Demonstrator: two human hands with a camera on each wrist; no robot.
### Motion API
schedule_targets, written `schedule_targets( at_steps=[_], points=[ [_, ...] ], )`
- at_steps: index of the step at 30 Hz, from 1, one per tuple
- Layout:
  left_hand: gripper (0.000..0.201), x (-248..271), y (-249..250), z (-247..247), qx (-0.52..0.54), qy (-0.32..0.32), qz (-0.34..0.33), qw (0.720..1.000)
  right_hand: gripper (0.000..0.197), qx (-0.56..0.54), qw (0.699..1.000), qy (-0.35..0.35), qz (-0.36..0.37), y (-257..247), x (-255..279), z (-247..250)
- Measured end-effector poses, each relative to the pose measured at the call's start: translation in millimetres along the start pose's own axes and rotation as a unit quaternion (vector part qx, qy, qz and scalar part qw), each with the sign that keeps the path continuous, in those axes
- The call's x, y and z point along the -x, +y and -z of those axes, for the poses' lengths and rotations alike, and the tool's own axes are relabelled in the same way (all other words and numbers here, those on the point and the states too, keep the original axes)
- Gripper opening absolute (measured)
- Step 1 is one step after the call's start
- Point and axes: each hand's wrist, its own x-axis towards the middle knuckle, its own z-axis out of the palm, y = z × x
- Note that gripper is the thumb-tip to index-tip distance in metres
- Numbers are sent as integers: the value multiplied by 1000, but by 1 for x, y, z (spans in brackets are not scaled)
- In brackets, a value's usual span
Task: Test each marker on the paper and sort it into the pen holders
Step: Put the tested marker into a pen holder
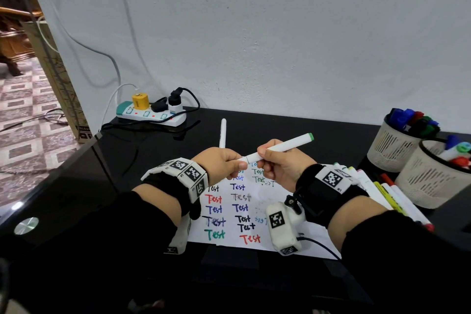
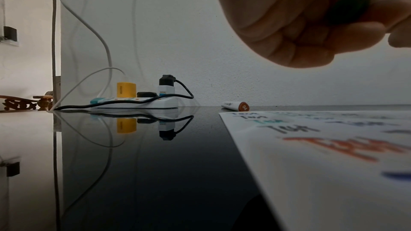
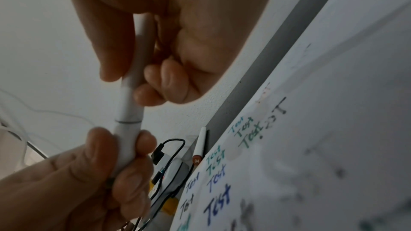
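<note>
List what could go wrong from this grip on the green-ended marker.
Both hands, left hand and right hand, grip the white marker above the paper; if the cap pops off suddenly, the tip may streak earlier test words. A jerk could also knock the loose marker or the pen holders.

A glossy black desk (image 1: 254, 288) stands against a plain white wall (image 1: 280, 33). At its far left corner lies a white power strip with teal end and red-lit switches (image 1: 150, 115) — a yellow cube charger (image 1: 140, 101) and a white adapter with a black plug (image 1: 175, 102) are seated in it. A black cable (image 1: 142, 126) loops across the desk beside the strip, and pale cables (image 1: 112, 58) hang down the wall. Left of the desk — a patterned tile floor (image 1: 30, 115) and a carved wooden furniture piece (image 1: 12, 33)
</note>
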Motion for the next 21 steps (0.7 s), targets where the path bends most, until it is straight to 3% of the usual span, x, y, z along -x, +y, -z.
schedule_targets(
  at_steps=[10, 15, 21],
  points=[
    [20, 0, 0, 2, -24, -6, 6, 1000, 15, 39, 996, 73, -17, -5, 3, -4],
    [63, 1, 8, 1, -182, -72, 48, 980, 17, 65, 993, 95, -26, -19, 14, 10],
    [67, 1, 37, -14, -339, -120, 59, 931, 24, 56, 983, 174, -29, -39, 29, 42]
  ],
)
